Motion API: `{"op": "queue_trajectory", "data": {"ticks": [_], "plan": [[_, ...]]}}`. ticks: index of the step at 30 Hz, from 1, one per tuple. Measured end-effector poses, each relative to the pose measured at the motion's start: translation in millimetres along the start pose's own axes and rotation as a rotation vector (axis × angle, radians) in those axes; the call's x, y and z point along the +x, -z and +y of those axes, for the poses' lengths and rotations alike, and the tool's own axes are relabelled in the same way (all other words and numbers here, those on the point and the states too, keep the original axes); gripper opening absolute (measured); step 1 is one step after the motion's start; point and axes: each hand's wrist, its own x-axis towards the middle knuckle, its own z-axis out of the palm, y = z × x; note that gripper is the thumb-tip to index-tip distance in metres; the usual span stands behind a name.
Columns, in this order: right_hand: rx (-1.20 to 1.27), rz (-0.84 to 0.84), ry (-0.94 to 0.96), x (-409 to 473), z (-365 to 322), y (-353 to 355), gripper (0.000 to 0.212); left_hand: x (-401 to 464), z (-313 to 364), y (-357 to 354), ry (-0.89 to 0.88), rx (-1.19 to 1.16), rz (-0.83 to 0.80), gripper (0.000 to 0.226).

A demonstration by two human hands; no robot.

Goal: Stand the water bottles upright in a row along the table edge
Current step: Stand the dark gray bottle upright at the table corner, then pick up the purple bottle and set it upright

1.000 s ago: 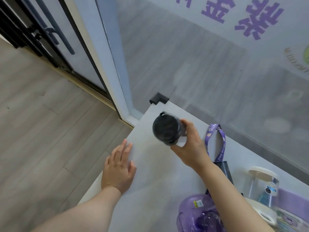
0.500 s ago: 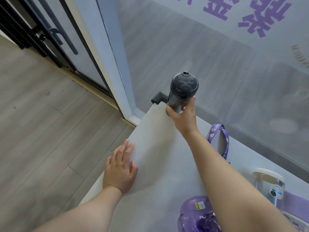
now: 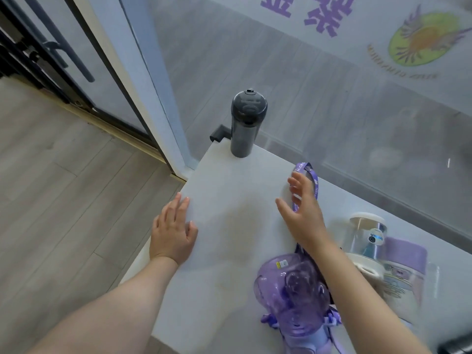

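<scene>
head view: right hand (image 3: pixel 302 215) hovers, fingers (image 3: pixel 293 181) spread, left hand (image 3: pixel 173 231) flat on table (image 3: pixel 229 200).

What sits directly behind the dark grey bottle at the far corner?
Behind the dark grey bottle is a glass wall, with a small black bracket beside its base. The bottle hides the corner edge itself.

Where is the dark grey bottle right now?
The dark grey bottle stands upright at the far corner of the white table, next to the glass wall, beyond both hands and touching neither.
</scene>
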Motion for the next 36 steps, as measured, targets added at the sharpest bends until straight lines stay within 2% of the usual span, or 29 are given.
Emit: {"op": "queue_trajectory", "data": {"ticks": [5,10,13,17,21,24,27,28,31,34,36], "plan": [[-0.094,-0.01,0.011,-74.0,18.6,28.2,0.048,-3.7,-3.7,0.9,-0.065,0.046,-0.048,0.072],[-0.153,0.098,0.019,-128.8,34.1,47.0,0.044,-10.4,-10.7,3.7,-0.254,0.046,-0.071,0.064],[-0.142,0.153,-0.009,-160.4,44.2,55.9,0.04,-15.6,-5.1,5.9,-0.182,-0.108,-0.081,0.058],[-0.222,0.136,-0.019,-198.5,70.7,63.2,0.045,-39.4,29.0,8.9,-0.124,-0.37,-0.116,0.046],[-0.266,0.03,-0.021,-227.3,86.7,67.0,0.056,-82.8,77.9,19.4,-0.103,-0.754,-0.357,0.042],[-0.243,0.053,-0.029,-242.3,92.7,67.3,0.066,-111.0,106.0,17.0,-0.141,-0.839,-0.489,0.048],[-0.197,0.084,-0.174,-250.5,94.5,67.8,0.072,-125.8,121.2,10.0,-0.159,-0.899,-0.533,0.068],[-0.184,0.069,-0.226,-252.5,95.6,67.4,0.072,-128.1,124.0,9.4,-0.168,-0.894,-0.521,0.068],[-0.093,0.036,-0.387,-257.0,99.2,63.8,0.058,-130.4,127.7,9.2,-0.179,-0.85,-0.462,0.053],[0.124,0.052,-0.484,-259.8,98.9,57.9,0.025,-128.4,127.5,9.2,-0.184,-0.803,-0.427,0.043],[0.304,0.086,-0.517,-258.9,93.8,59.0,0.01,-127.2,128.5,9.8,-0.178,-0.778,-0.409,0.041]]}}
